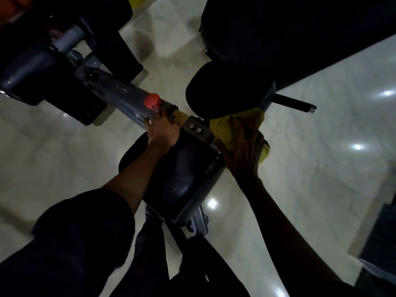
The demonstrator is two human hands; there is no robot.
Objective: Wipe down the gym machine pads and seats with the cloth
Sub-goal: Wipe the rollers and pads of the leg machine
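A black padded seat (pixel 182 174) on a grey machine frame (pixel 126 93) fills the middle of the head view. Beyond it stands a second black pad (pixel 225 86). My left hand (pixel 161 129) grips the frame's bar at the seat's far end, just below a red knob (pixel 152 100). My right hand (pixel 246 151) lies spread on a yellow cloth (pixel 233 125) and presses it down at the seat's far right corner, by the lower edge of the second pad. Part of the cloth is hidden under my palm.
More black pads (pixel 32 67) stand at the upper left and a large dark pad (pixel 267 26) at the top right. A black bar with a chrome end (pixel 300 105) sticks out to the right. Glossy pale marble floor (pixel 332 157) surrounds the machine. My dark trouser legs (pixel 150 254) are below.
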